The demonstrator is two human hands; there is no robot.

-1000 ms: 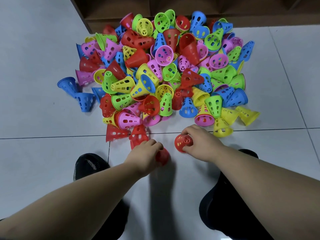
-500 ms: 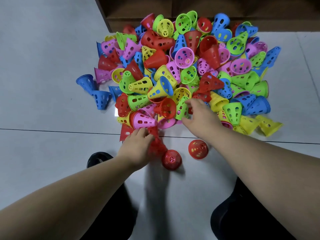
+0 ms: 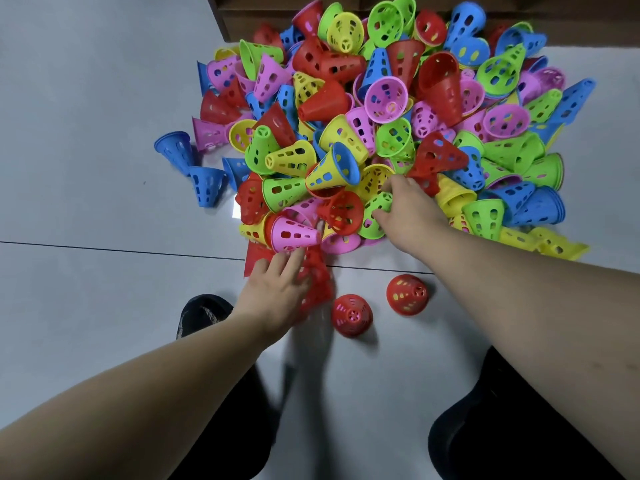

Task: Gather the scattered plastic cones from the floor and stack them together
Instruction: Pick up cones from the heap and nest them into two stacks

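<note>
at the pile [image 3: 391, 98] edge, left hand [image 3: 277, 296] holds perforated red cones [image 3: 317, 282]; right hand [image 3: 412, 209] grasp unclear.

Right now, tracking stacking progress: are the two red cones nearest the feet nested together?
No: the left red cone and the right red cone stand apart.

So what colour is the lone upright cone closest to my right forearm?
That cone is red, with holes in its wall. The head view shows it clearly.
</note>
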